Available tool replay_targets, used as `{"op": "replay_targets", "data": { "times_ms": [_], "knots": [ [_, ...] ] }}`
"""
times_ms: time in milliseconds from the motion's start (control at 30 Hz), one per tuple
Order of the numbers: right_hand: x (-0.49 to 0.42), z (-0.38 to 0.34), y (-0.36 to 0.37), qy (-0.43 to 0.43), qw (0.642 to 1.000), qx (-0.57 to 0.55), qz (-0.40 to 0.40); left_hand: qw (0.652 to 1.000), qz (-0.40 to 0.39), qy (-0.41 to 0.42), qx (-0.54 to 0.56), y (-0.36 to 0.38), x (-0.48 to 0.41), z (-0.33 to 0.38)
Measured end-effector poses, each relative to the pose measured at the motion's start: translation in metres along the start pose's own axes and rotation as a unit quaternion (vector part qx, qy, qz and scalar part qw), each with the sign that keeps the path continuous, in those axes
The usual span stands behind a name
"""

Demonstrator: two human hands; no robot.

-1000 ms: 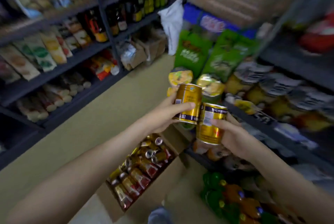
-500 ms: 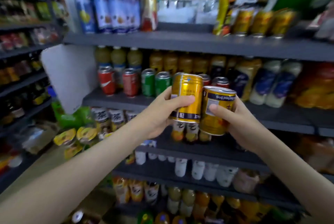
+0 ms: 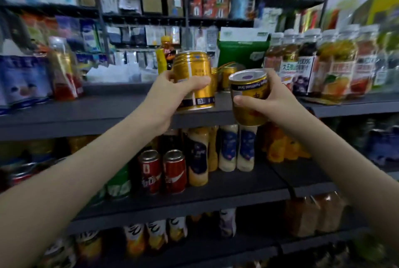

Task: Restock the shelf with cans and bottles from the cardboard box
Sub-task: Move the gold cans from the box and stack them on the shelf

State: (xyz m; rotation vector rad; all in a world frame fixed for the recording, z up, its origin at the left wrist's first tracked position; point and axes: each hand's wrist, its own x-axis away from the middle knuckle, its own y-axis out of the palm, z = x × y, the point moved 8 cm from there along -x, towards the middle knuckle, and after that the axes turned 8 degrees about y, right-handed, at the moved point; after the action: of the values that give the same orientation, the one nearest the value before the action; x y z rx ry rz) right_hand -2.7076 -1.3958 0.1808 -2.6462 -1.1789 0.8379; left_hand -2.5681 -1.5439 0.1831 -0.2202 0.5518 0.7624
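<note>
Gold cans: two are held before the upper shelf [image 3: 108, 112], one in each hand.
Left can [image 3: 194, 80]: it is tilted slightly, its base at the shelf's near edge; the white print on its dark blue band is too blurred to be read.
Right can [image 3: 250, 99]: it is held nearer and lower; "Drink" can be read on its blue rim band.
Left hand [image 3: 170, 92]: it is wrapped round the left can's side.
Right hand [image 3: 274, 99]: it is clamped round the right can, thumb across the front.
Far stock: more gold cans [image 3: 226, 75] are stood between the two held ones.
Juice bottles [image 3: 336, 69]: they are lined up at right; "100%" is printed on one.
Red cans [image 3: 162, 172]: they are stood on the shelf below.
</note>
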Motion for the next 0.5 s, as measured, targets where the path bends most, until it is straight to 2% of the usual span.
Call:
{"op": "replay_targets", "data": {
  "times_ms": [133, 300, 400, 433, 500],
  "knots": [
    [-0.062, 0.034, -0.027, 0.056, 0.997, -0.049, 0.019, 0.998, 0.042, 0.019, -0.039, -0.004, -0.048, -0.014],
    [-0.113, 0.061, -0.038, 0.056, 0.996, 0.051, -0.044, 0.994, 0.038, 0.010, -0.102, 0.007, -0.081, -0.042],
    [-0.135, 0.053, -0.042, -0.008, 0.984, 0.158, -0.078, 0.991, 0.035, -0.006, -0.128, 0.017, -0.088, -0.053],
    [-0.141, 0.048, -0.041, -0.046, 0.969, 0.222, -0.093, 0.990, 0.040, -0.009, -0.132, 0.019, -0.090, -0.055],
    [-0.150, 0.043, -0.036, -0.130, 0.915, 0.362, -0.119, 0.988, 0.054, -0.013, -0.144, 0.024, -0.094, -0.060]
  ]
}}
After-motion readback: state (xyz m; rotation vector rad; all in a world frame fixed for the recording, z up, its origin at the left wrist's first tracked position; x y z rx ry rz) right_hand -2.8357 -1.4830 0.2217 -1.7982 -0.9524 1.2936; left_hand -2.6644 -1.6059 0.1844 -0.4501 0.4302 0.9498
